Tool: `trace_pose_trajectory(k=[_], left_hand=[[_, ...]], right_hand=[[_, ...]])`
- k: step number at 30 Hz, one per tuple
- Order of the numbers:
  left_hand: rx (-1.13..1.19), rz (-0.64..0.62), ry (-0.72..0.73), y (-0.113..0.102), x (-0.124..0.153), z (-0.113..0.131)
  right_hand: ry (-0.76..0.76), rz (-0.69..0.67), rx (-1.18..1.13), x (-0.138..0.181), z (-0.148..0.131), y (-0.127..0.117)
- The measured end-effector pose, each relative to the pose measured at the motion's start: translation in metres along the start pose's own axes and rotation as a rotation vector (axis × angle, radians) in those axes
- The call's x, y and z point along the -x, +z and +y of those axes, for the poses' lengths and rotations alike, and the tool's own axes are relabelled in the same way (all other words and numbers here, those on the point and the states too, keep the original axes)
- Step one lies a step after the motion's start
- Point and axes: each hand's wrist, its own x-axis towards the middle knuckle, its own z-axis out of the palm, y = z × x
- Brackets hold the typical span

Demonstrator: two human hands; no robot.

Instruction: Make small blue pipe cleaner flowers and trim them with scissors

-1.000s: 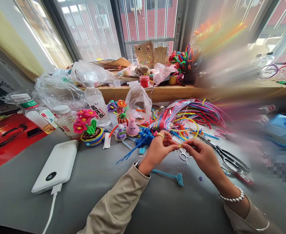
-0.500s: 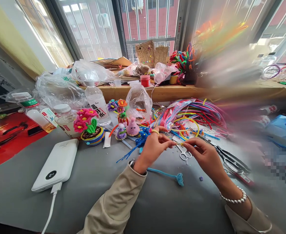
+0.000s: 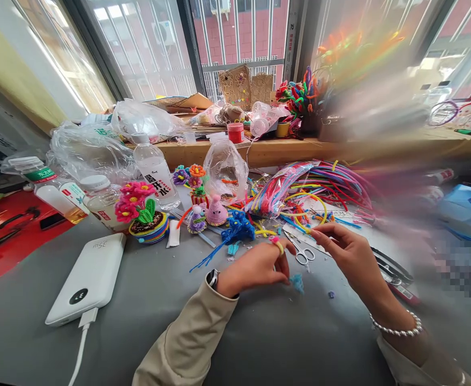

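Note:
My left hand (image 3: 259, 268) is low over the grey table, its thumb and fingers closing at a light blue pipe-cleaner flower (image 3: 297, 283). The flower head looks blurred, and its stem is hidden by the hand. A yellow ring with a pink top sits on one finger. My right hand (image 3: 345, 254) pinches a small yellow piece (image 3: 308, 231), perhaps pipe cleaner, between thumb and forefinger. Between the hands lie small scissors (image 3: 304, 254) with white handles. Left of them is a bunch of dark blue pipe-cleaner flowers (image 3: 238, 226).
Bundled pipe cleaners (image 3: 331, 182) in plastic lie behind the hands. Larger black-handled scissors (image 3: 391, 268) are partly behind my right forearm. To the left stand a potted pink flower (image 3: 149, 220), a water bottle (image 3: 155, 171) and a white power bank (image 3: 88, 276) with its cable.
My left hand has left the right hand's fingertips and come down to the light blue flower, which has shifted slightly. The right hand has moved slightly right, still pinching.

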Motion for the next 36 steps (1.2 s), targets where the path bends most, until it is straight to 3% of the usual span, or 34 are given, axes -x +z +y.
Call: trace_pose_trajectory(k=[4, 8, 12, 18, 36], left_hand=[[0.271, 0.363, 0.103, -0.007, 0.003, 0.011], [0.404, 0.496, 0.149, -0.008, 0.003, 0.016], [0.371, 0.495, 0.146, -0.005, 0.003, 0.016], [0.373, 0.462, 0.131, -0.003, 0.002, 0.015], [0.389, 0.445, 0.121, -0.001, 0.001, 0.015]], right_hand=[[-0.055, -0.052, 0.033, 0.001, -0.01, -0.013], [-0.19, -0.123, 0.065, 0.005, -0.019, -0.02], [-0.333, -0.117, 0.141, 0.006, -0.019, -0.017], [-0.412, -0.093, 0.241, 0.007, -0.017, -0.014], [-0.361, -0.111, 0.162, 0.007, -0.016, -0.013]])
